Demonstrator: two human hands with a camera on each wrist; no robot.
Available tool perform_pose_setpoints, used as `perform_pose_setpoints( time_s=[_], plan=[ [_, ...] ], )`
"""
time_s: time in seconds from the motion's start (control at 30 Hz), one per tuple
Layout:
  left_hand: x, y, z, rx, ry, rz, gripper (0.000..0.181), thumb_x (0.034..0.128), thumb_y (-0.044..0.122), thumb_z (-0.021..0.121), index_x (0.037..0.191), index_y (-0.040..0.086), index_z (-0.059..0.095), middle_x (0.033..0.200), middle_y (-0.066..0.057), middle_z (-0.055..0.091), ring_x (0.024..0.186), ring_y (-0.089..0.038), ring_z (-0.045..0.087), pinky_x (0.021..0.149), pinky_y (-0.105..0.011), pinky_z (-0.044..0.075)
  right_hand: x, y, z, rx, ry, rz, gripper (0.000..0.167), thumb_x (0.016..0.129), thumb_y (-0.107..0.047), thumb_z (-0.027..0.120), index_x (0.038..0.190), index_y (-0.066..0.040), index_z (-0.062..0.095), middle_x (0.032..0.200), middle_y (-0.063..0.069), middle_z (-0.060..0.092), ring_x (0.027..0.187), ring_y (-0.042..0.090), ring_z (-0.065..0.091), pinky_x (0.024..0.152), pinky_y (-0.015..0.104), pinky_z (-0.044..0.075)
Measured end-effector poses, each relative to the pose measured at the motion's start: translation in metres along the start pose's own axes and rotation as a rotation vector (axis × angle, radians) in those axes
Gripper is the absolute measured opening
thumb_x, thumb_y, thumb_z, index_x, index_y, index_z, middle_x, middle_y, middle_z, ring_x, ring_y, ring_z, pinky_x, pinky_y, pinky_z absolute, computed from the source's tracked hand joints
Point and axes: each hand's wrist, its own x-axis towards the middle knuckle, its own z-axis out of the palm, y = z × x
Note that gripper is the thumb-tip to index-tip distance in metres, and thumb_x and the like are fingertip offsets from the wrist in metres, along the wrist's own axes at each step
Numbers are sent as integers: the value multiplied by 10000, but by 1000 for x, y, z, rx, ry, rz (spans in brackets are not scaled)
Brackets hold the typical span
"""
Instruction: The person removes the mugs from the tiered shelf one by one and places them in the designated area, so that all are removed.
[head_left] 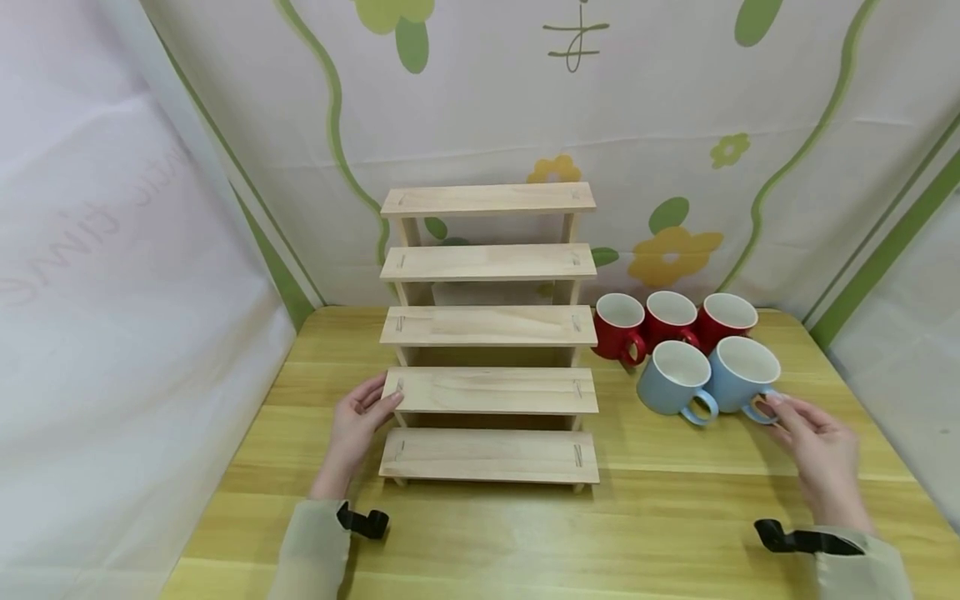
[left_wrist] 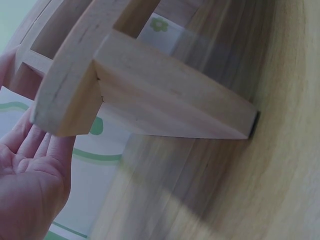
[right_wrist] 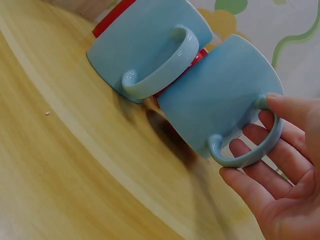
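A light wooden stepped rack point(head_left: 491, 325) with several tiers stands on the table. My left hand point(head_left: 358, 425) grips the left end of its second-lowest board, thumb on top and fingers at the side; the left wrist view shows those fingers beside the board end point(left_wrist: 75, 85). On the right, my right hand point(head_left: 821, 450) pinches the handle of a light blue mug point(head_left: 742, 371). In the right wrist view that mug point(right_wrist: 225, 95) has a shadow below it and seems slightly off the table. A second blue mug point(head_left: 675, 379) stands just left of it.
Three red mugs, the left one point(head_left: 618, 325) near the rack, form a row behind the blue ones. The yellowish wooden table point(head_left: 480, 542) has a patterned cloth backdrop point(head_left: 480, 100) behind it and a white cloth wall point(head_left: 112, 292) on the left.
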Motion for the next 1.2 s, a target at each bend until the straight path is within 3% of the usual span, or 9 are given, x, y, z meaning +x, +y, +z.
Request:
perform_pose_setpoints(
  time_s=[0.6,0.93,0.97,1.1,1.17,1.2],
  plan=[
    [2,0,2,1,-13,7,538,966,129,735,1446,0,530,1330,-218,604,1108,-175,650,919,-290,555,2,8,-5,-10,-39,19,154,947,-71,735,1080,-4,774,1003,14,763,934,98,724,785,254,564],
    [1,1,2,-9,-1,-13,538,969,126,730,1451,4,525,1351,-219,591,1109,-160,650,922,-289,554,-4,11,-3,-32,24,3,168,935,-94,757,1094,-47,782,1020,-38,757,931,75,720,788,232,560],
    [0,2,2,-7,0,-19,539,970,131,730,1453,8,524,1359,-220,587,1113,-158,648,928,-289,550,-4,9,-3,-62,30,1,185,939,-112,756,1117,-68,780,1025,-57,754,936,53,713,788,215,556],
    [-3,6,-1,49,-1,-39,549,975,174,730,1464,34,524,1397,-201,569,1154,-159,631,946,-258,531,-7,-5,-6,-470,54,-73,394,984,-289,710,1362,-181,676,1172,-195,683,1025,-118,589,790,80,499],
    [-5,10,-4,109,-7,-11,555,977,173,727,1474,42,518,1422,-190,559,1204,-192,606,960,-233,514,-8,-15,-9,-707,59,-126,497,996,-366,678,1467,-243,580,1306,-210,619,1104,-132,524,804,28,424],
    [-5,12,-7,144,-15,12,564,980,169,723,1485,44,506,1438,-181,550,1235,-220,588,963,-219,505,-7,-20,-10,-816,47,-154,546,1007,-398,650,1519,-269,511,1408,-175,561,1208,-73,502,892,63,413]
  ],
)
